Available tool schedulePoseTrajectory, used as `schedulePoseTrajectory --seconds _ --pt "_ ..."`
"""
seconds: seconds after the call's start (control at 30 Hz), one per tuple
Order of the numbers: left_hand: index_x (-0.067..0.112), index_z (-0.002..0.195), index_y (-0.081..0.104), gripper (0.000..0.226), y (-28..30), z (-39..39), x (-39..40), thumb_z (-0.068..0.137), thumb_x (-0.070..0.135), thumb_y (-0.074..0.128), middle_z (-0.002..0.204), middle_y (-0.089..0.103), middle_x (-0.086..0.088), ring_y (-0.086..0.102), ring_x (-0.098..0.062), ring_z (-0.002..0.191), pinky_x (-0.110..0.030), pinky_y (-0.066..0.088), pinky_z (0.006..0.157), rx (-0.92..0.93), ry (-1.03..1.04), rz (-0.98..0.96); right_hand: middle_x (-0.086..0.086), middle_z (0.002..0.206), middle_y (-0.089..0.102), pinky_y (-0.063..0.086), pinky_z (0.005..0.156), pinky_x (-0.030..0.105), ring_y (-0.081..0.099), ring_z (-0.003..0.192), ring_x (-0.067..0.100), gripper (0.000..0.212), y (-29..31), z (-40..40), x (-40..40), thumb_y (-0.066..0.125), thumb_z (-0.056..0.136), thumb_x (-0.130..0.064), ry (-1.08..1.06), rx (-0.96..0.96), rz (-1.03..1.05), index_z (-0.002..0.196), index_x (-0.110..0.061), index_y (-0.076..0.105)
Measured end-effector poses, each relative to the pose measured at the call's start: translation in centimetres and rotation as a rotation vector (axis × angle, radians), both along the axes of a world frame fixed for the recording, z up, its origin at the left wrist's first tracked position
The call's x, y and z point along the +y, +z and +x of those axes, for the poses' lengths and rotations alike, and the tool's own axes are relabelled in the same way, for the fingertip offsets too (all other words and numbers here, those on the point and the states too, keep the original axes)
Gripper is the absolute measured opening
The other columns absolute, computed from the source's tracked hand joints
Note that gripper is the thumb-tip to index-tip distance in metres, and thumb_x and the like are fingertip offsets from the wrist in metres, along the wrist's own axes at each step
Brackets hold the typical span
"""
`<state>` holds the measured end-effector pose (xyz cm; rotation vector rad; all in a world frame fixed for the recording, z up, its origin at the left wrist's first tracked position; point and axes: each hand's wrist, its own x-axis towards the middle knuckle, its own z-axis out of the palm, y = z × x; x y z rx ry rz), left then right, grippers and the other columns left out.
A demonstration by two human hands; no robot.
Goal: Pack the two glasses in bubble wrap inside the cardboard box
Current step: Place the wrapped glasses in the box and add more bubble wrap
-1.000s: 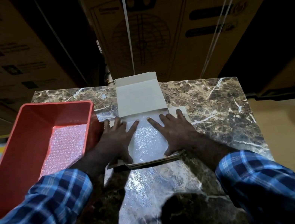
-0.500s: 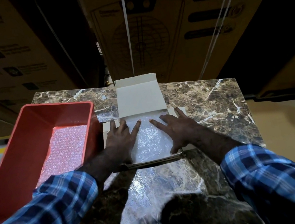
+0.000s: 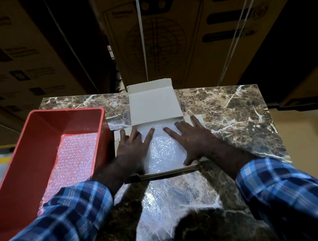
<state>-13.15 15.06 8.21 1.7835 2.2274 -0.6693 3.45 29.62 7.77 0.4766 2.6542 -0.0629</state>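
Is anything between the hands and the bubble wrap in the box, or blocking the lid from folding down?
Nothing between them: left hand and right hand press flat on the bubble wrap in the box. The hands themselves lie under the open lid.

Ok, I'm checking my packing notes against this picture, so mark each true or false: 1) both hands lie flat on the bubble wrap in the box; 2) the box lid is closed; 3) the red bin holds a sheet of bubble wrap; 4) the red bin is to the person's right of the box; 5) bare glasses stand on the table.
1) True: the left hand and right hand press flat on the bubble wrap in the cardboard box.
2) False: the lid stands open at the far side.
3) True: a bubble wrap sheet lies in the red bin.
4) False: it is on the left.
5) False: no bare glass shows on the marble table.
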Motion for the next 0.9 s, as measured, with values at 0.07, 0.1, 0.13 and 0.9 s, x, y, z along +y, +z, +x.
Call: schedulePoseTrajectory --seconds 0.07,0.1,0.13,0.9 --pt "0.001 0.155 -0.006 0.143 0.1 -0.1 0.0 0.06 0.052 0.088 0.153 0.032 -0.016 0.005 -0.032 0.152 -0.065 0.009 0.116 -0.036 0.039 -0.004 0.022 0.16 0.019 -0.001 0.12 0.055 0.016 0.15 0.034 0.144 -0.4 0.2 -0.3 0.083 0.063 -0.064 -0.003 0.012 0.012 0.157 -0.024 -0.017" --pt "-0.002 0.152 0.007 0.136 0.2 -0.2 -0.1 0.058 0.051 0.089 0.152 0.032 -0.014 0.005 -0.031 0.152 -0.066 0.011 0.115 -0.049 0.05 -0.003 0.023 0.157 0.024 0.003 0.12 0.055 0.021 0.147 0.035 0.145 -0.5 0.2 -0.5 0.084 0.062 -0.064 0.001 0.018 0.023 0.157 -0.022 -0.017" --pt "-0.003 0.147 0.019 0.128 0.3 -0.2 -0.1 0.056 0.052 0.089 0.151 0.034 -0.013 0.006 -0.03 0.151 -0.066 0.012 0.115 -0.051 0.051 -0.004 0.022 0.153 0.029 0.007 0.12 0.056 0.026 0.144 0.036 0.146 -0.6 0.0 -0.6 0.084 0.061 -0.065 0.006 0.018 0.033 0.157 -0.021 -0.016" --pt "0.006 0.152 0.018 0.128 1.1 -0.5 0.0 0.058 0.062 0.085 0.157 0.027 -0.015 -0.001 -0.038 0.152 -0.068 0.006 0.115 -0.035 0.068 -0.046 0.028 0.158 0.019 -0.008 0.118 0.06 0.02 0.148 0.037 0.143 -0.5 -1.0 -0.8 0.087 0.063 -0.057 -0.032 0.006 -0.031 0.157 -0.025 -0.016"
